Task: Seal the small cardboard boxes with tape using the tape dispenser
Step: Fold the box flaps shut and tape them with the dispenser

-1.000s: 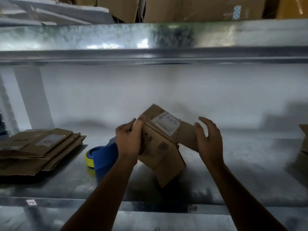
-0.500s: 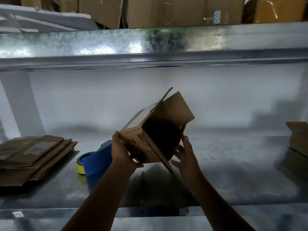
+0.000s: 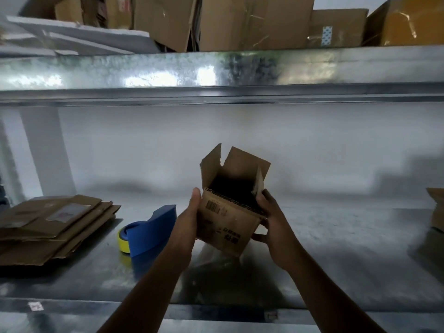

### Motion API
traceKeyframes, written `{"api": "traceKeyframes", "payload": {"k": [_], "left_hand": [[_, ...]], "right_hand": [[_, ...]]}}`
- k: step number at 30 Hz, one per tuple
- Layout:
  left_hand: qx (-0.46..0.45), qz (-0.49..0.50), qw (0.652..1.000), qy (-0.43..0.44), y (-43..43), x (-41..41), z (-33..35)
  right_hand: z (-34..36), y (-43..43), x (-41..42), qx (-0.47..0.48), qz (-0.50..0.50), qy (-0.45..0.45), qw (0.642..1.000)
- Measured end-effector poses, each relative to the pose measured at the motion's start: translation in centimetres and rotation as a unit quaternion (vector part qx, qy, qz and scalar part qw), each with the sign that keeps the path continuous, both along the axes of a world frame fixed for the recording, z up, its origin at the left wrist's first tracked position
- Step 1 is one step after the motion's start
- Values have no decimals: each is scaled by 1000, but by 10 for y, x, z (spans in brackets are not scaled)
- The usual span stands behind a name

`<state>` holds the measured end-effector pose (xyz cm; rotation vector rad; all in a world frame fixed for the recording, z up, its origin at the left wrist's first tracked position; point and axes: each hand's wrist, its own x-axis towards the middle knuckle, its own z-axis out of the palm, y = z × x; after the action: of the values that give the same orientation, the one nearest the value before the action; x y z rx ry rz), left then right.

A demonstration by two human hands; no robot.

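Both hands hold the small box (image 3: 227, 221) (flaps up, mouth open) above the shelf (image 3: 336, 255). The left hand (image 3: 186, 224) clasps its nine o'clock side, thumb straight; the right hand (image 3: 272, 219) curls fingers (image 3: 264, 203) round the three o'clock edge. The tape dispenser (image 3: 153, 228) lies at nine o'clock of it.
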<state>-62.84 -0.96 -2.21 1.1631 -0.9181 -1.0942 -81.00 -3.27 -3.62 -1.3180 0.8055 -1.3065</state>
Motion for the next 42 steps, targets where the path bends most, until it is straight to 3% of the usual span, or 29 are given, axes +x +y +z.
{"api": "traceKeyframes", "payload": {"k": [8, 12, 17, 23, 30, 34, 42], "left_hand": [[2, -93, 996, 10, 7, 33, -4], [2, -66, 998, 10, 7, 30, -4], [27, -44, 995, 88, 15, 26, -9], [20, -21, 985, 172, 16, 34, -14], [29, -53, 978, 200, 22, 41, -15], [46, -79, 976, 199, 26, 51, -25], [62, -126, 986, 85, 34, 15, -18]], "right_hand": [[10, 6, -14, -19, 33, 67, 997], [13, 10, -8, -50, 19, 65, 996], [4, 14, 8, -47, -30, 40, 998], [-1, 14, 27, 39, -126, -94, 987], [3, 15, 30, 83, -175, -207, 959], [-9, 21, 31, 59, -167, -165, 970], [-12, 61, -6, -8, -182, -64, 981]]}}
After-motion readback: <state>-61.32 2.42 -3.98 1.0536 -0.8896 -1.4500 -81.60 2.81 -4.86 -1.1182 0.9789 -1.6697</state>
